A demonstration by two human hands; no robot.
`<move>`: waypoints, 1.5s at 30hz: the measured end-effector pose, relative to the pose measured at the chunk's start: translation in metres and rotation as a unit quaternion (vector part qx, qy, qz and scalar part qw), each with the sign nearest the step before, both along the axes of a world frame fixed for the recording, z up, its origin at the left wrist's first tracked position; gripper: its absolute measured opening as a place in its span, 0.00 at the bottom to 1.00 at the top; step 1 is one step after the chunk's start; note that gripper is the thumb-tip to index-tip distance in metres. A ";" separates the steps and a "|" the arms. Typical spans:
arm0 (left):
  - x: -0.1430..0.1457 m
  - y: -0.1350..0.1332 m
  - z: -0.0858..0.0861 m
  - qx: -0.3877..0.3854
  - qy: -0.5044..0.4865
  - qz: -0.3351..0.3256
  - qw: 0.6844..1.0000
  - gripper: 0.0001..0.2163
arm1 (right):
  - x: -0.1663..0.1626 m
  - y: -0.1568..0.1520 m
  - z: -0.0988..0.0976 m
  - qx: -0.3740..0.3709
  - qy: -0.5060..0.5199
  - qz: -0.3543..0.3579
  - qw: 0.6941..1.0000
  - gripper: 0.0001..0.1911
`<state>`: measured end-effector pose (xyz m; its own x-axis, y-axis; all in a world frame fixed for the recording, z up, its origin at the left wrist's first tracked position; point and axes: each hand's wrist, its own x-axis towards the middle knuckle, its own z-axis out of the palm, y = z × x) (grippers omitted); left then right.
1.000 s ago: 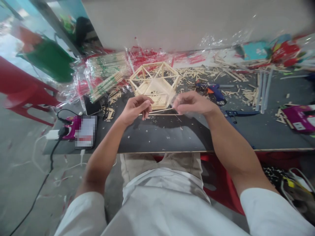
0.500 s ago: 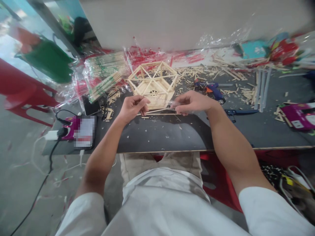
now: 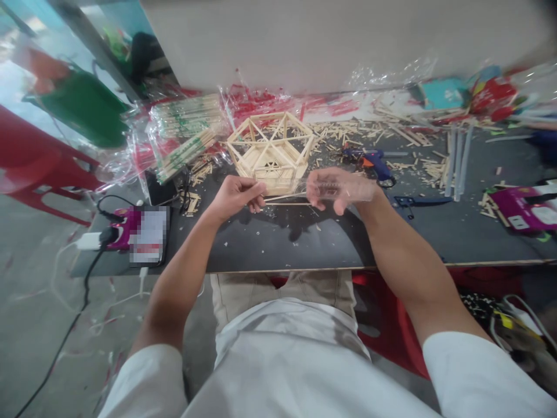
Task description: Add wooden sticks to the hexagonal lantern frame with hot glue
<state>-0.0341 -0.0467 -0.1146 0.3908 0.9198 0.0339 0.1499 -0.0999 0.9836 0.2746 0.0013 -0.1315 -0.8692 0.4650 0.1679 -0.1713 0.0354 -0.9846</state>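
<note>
My left hand (image 3: 241, 194) is closed, thumb and fingers pinching the left end of a clear plastic ruler (image 3: 348, 190). The ruler stretches to the right, passing in front of my right hand (image 3: 328, 188), whose fingers are spread and curve loosely behind it. Close beneath the ruler, thin wooden sticks (image 3: 285, 203) lie near the left fingertips; whether any is also in the pinch cannot be made out. Just beyond both hands stands a frame model of glued wooden sticks (image 3: 270, 141), with a many-sided rim, spokes and a slatted floor.
A blue glue gun (image 3: 378, 165) and dark scissors (image 3: 420, 201) lie to the right, near clear glue sticks (image 3: 459, 162). Packs of wooden sticks (image 3: 187, 116) sit back left. A phone (image 3: 148, 235) and a purple power strip (image 3: 119, 229) occupy the left edge. Stick offcuts litter the back.
My right hand has loosened from its pinch and spread its fingers, and the clear ruler now shows across it. My left hand stays closed in nearly the same place.
</note>
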 end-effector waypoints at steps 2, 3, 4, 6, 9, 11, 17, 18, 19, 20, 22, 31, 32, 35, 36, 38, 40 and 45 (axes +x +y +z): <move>0.001 0.000 -0.001 0.002 0.000 0.000 1.000 0.28 | -0.013 -0.004 -0.004 0.000 0.007 -0.013 1.000 0.35; 0.002 0.000 -0.001 0.006 0.000 0.007 1.000 0.28 | -0.019 -0.006 -0.007 0.002 0.012 -0.020 1.000 0.34; 0.003 0.000 -0.001 0.012 0.000 0.018 1.000 0.28 | -0.025 -0.008 -0.009 0.009 0.013 -0.025 1.000 0.33; 0.004 0.000 -0.001 0.022 -0.001 0.044 0.999 0.27 | -0.035 -0.013 -0.012 0.033 -0.005 -0.045 0.998 0.32; 0.005 0.001 -0.001 0.029 0.006 0.070 0.997 0.26 | -0.044 -0.020 -0.012 0.060 -0.044 -0.120 0.990 0.36; 0.005 0.002 -0.003 0.036 0.015 0.075 0.996 0.25 | -0.046 -0.025 -0.009 0.048 -0.054 -0.184 0.980 0.35; 0.006 0.005 -0.011 0.098 0.028 0.136 0.986 0.23 | -0.053 -0.024 -0.011 0.008 -0.012 -0.324 0.946 0.36; 0.006 0.005 -0.011 0.107 0.034 0.141 0.984 0.22 | -0.054 -0.023 -0.013 0.010 -0.005 -0.326 0.945 0.36; 0.007 0.005 -0.011 0.115 0.040 0.145 0.982 0.22 | -0.054 -0.022 -0.014 0.015 0.000 -0.326 0.945 0.36; 0.007 0.005 -0.011 0.121 0.045 0.150 0.980 0.22 | -0.054 -0.021 -0.016 0.023 0.001 -0.326 0.945 0.36; 0.008 0.004 -0.011 0.128 0.051 0.163 0.977 0.22 | -0.054 -0.021 -0.017 0.041 -0.007 -0.326 0.945 0.36; 0.016 0.004 -0.020 0.126 0.009 0.191 0.973 0.27 | -0.052 -0.020 -0.019 0.083 -0.061 -0.293 0.951 0.38; 0.017 0.003 -0.021 0.131 0.006 0.193 0.972 0.28 | -0.052 -0.019 -0.020 0.087 -0.061 -0.288 0.952 0.38; 0.019 0.001 -0.022 0.141 0.010 0.189 0.972 0.29 | -0.050 -0.017 -0.022 0.097 -0.056 -0.280 0.953 0.38; 0.019 0.001 -0.021 0.143 0.014 0.184 0.972 0.29 | -0.050 -0.017 -0.023 0.099 -0.055 -0.281 0.953 0.38; 0.018 0.000 -0.021 0.147 0.019 0.176 0.973 0.28 | -0.048 -0.016 -0.024 0.103 -0.055 -0.285 0.951 0.37; 0.018 0.000 -0.020 0.153 0.025 0.173 0.973 0.27 | -0.047 -0.016 -0.024 0.108 -0.057 -0.285 0.951 0.37; 0.018 0.001 -0.022 0.172 0.042 0.181 0.967 0.24 | -0.047 -0.015 -0.026 0.117 -0.068 -0.276 0.951 0.38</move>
<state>-0.0162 -0.0458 -0.1371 0.0594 0.9371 0.3441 0.3146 -0.3447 0.8844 0.2278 -0.0135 -0.1576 -0.5241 0.8210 0.2266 0.0661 0.3045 -0.9502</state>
